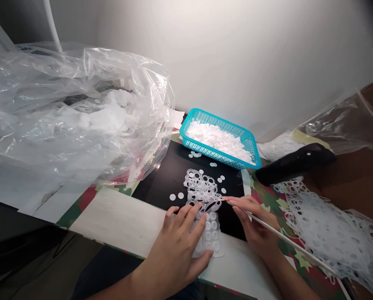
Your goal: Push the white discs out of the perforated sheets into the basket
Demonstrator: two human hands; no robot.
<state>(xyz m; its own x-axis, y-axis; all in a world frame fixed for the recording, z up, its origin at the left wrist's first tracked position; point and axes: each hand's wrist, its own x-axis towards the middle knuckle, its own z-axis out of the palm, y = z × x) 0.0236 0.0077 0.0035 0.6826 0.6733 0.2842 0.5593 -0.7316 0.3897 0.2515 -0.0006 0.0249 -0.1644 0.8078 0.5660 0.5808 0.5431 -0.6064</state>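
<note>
My left hand (182,241) lies with its fingers spread over a translucent sheet (217,243) that carries rows of round white pieces. Its fingertips reach the lower edge of a crumpled stack of ring-holed sheets (202,185) on a black mat (157,177). Between the closed fingers of my right hand (258,225) is a thin white stick (294,245), slanting down to the right. The stick's tip meets the right side of the ring-holed sheets. Several loose white discs (180,195) are scattered on the mat around them.
Behind the mat stands a teal basket (217,154) heaped with small white discs (217,137). A large clear plastic bag (136,137) bulges at the left. To the right are a black elongated object (295,162) and a pile of ring-holed sheets (326,233).
</note>
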